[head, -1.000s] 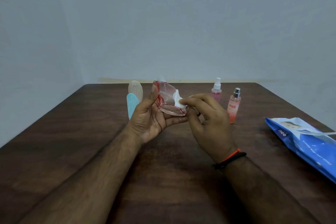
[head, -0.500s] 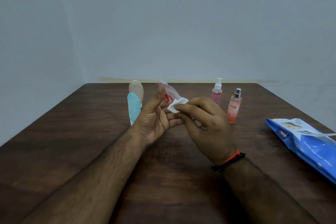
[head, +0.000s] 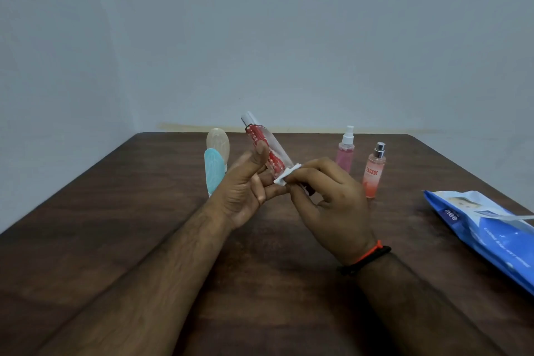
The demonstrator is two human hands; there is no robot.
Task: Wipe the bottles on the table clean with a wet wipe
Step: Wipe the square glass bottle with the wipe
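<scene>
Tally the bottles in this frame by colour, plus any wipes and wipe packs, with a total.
Red bottle, in left hand: 1
Pink spray bottle: 1
Orange spray bottle: 1
Teal bottle: 1
Pale cream bottle: 1
White wet wipe, in right hand: 1
Blue wipe pack: 1
Total: 7

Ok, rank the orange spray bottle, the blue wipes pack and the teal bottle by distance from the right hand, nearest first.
From the right hand:
1. Orange spray bottle, just to its right.
2. Teal bottle, to the left, beyond the left hand.
3. Blue wipes pack, at the table's right edge.

red bottle (head: 267,150) in left grip (head: 245,191)
</scene>
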